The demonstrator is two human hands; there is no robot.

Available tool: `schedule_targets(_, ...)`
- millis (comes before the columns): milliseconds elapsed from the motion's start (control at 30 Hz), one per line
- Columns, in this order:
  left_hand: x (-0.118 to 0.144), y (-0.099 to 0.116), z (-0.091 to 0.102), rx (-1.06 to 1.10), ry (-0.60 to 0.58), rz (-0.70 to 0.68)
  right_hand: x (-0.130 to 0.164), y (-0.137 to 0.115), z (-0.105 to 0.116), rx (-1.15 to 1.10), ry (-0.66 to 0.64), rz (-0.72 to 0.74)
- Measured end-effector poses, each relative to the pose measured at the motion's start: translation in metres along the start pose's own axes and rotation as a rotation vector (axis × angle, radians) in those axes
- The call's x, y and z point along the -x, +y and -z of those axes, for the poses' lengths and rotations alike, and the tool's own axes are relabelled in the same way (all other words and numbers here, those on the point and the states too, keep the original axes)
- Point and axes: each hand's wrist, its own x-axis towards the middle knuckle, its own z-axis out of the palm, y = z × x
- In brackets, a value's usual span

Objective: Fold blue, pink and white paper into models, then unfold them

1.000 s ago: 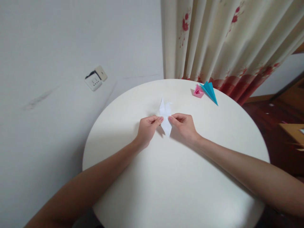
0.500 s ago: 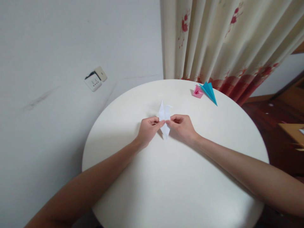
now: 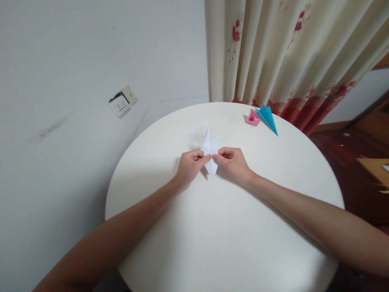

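A white origami crane (image 3: 210, 146), its folded paper coming to points, is held above the middle of the round table. My left hand (image 3: 191, 165) pinches its left side, the thumb lying on the paper near the centre. From the other side my right hand (image 3: 233, 160) grips it the same way, so both thumb tips almost meet. A thin bent tip sticks out at the upper right of the paper. The fingers behind the paper are partly hidden.
The white round table (image 3: 219, 227) stands against a wall with a socket (image 3: 120, 106). Near its far right edge lie a blue paper plane (image 3: 268, 118) and a pink folded paper piece (image 3: 253, 118), touching or overlapping. A patterned curtain (image 3: 273, 52) hangs behind them.
Both hands keep their grip and place. The paper's upper and lower points have shifted very slightly.
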Motion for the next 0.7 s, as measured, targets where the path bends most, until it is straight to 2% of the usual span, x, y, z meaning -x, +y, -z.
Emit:
schedule_targets(433, -0.003, -0.0009, 0.0021, -0.022, -0.063, -0.061, -0.0005, -0.0023, -0.0003, -0.009, 0.072, -0.016)
schedule_targets(700, -0.0028, -0.0002, 0.0019, -0.004, 0.084, -0.052, -0.0004, -0.0035, 0.0002, -0.029, 0.076, -0.006)
